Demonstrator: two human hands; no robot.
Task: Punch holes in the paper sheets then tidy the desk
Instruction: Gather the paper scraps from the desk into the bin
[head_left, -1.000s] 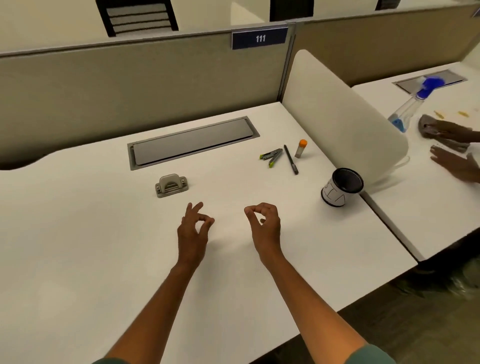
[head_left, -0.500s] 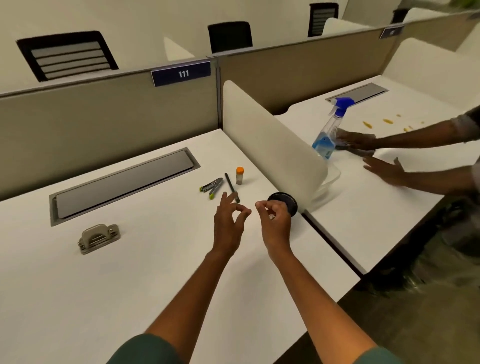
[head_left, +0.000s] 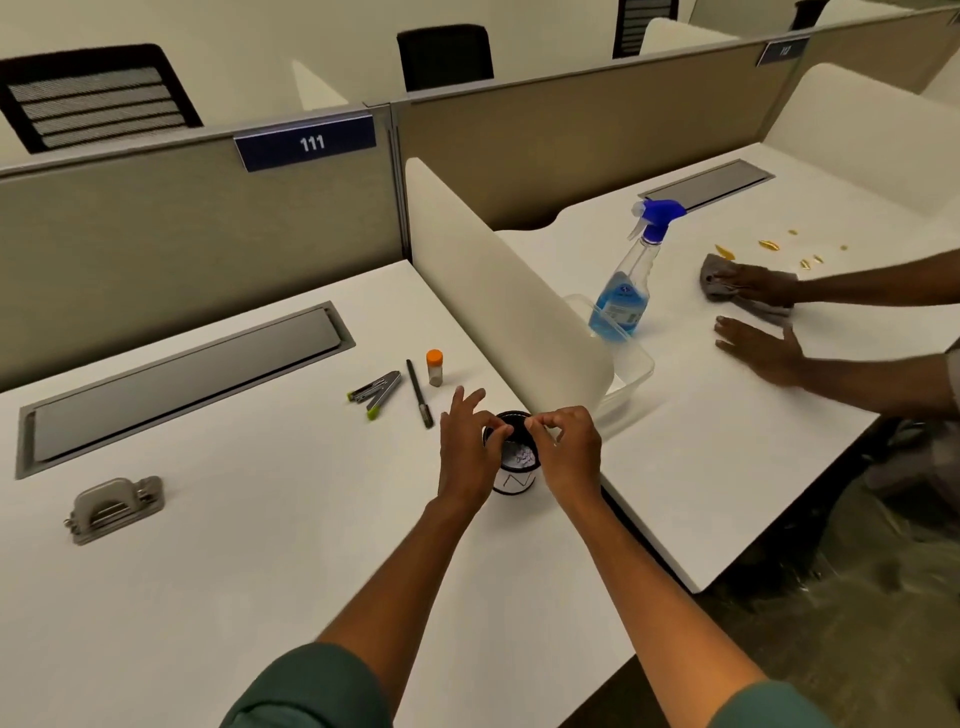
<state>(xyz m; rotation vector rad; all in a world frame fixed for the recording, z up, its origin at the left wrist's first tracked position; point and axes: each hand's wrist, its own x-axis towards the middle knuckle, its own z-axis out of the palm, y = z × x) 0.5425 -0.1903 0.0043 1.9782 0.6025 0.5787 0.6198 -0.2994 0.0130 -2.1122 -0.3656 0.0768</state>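
At the desk's near right edge, the left hand and right hand, pinched over bare desk a second ago, now meet above the small bin, thumbs and forefingers pinched; whatever they hold is too small to tell. White paper dots lie inside, so tidying looks underway; the hole punch sits far left.

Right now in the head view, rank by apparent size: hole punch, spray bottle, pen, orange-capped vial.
1. spray bottle, though farther away
2. hole punch
3. pen, long but thin, so unsure against the punch
4. orange-capped vial
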